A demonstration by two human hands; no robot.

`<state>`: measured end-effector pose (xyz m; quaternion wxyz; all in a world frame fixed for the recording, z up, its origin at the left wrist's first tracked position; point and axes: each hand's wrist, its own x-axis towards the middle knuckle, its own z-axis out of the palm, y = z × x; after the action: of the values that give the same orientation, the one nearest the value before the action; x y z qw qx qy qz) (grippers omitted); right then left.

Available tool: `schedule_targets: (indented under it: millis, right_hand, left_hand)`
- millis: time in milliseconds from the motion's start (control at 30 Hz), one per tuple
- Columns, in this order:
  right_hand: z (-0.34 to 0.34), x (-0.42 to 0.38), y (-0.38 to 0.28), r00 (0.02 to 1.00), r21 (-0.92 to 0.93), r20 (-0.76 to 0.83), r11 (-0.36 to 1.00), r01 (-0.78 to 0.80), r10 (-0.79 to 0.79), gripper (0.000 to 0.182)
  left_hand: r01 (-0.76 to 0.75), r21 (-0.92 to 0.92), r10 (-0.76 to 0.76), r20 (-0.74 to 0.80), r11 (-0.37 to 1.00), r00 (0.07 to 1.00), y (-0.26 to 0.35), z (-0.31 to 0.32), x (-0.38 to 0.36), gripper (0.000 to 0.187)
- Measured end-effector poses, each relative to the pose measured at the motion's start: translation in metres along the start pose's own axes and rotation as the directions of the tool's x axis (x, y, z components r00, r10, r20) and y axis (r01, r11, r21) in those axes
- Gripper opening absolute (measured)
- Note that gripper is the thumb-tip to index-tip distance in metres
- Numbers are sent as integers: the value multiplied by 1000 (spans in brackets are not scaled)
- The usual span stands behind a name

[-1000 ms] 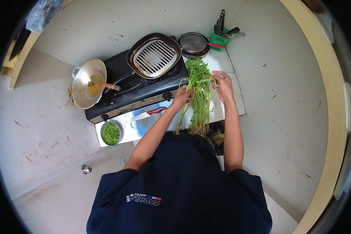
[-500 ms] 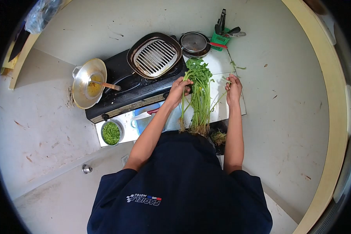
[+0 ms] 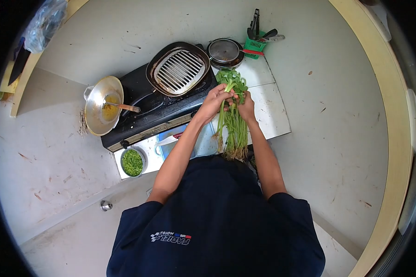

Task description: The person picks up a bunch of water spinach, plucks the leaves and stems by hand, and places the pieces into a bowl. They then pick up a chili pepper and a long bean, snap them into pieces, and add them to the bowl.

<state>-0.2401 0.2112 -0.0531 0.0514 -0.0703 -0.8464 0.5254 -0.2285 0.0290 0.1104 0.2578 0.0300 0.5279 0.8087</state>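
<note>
A bunch of leafy celery (image 3: 235,127) lies over the white counter, with its leaves away from me and its brown roots near my shirt. My left hand (image 3: 213,105) is closed around a few stalks near the leaves, lifted a little from the rest. Close beside it, my right hand (image 3: 246,108) pinches at the same leafy part, its fingertips partly covered by stalks. A knife (image 3: 170,139) with a red handle rests on the blue cutting board (image 3: 171,147), left of the celery and partly behind my left forearm.
A pot of chopped greens (image 3: 132,162) stands at the counter's left corner. The black stove (image 3: 138,111) carries a grill pan (image 3: 180,69) and, at its left end, a wok (image 3: 99,108) with a spatula. A lidded pan (image 3: 224,51) and a green utensil basket (image 3: 253,46) stand at the back.
My right hand has come in from the right side to the celery leaves beside my left hand. Green scraps at the counter's right edge no longer show. The view has shifted slightly.
</note>
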Motion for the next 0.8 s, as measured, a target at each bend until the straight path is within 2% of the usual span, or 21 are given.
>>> schedule_targets:
  millis: [100, 167, 267, 367, 500, 600, 800]
  right_hand:
    - [-2, 12, 20, 999, -70, 17, 997, 39, -38, 34]
    - [-11, 14, 16, 997, -105, 0, 992, 71, -71, 30]
    - [-22, 20, 17, 998, -174, -43, 984, 38, -46, 30]
    - [-26, 26, 14, 997, -76, -72, 997, -5, -1, 29]
    - [-35, 24, -14, 999, 96, -19, 995, -33, 35, 29]
    - [-45, 18, -33, 995, 54, 62, 995, -87, 84, 28]
    - [-33, 16, 0, 965, 131, 154, 963, -234, 214, 22]
  left_hand:
    - [-8, -57, 5, -44, 998, 999, 11, -3, -2, 10]
    - [-27, -95, 20, -71, 995, 997, 16, -4, -3, 8]
    - [-28, -103, 23, -52, 994, 998, 17, -6, -3, 12]
    - [60, -13, -61, -69, 998, 996, 5, -13, 2, 16]
    - [222, -97, -226, -26, 970, 974, -16, -19, 4, 24]
    - [290, -189, -298, -15, 938, 954, -29, -19, 7, 17]
    - [333, -184, -335, 24, 925, 942, -46, -29, 20, 19]
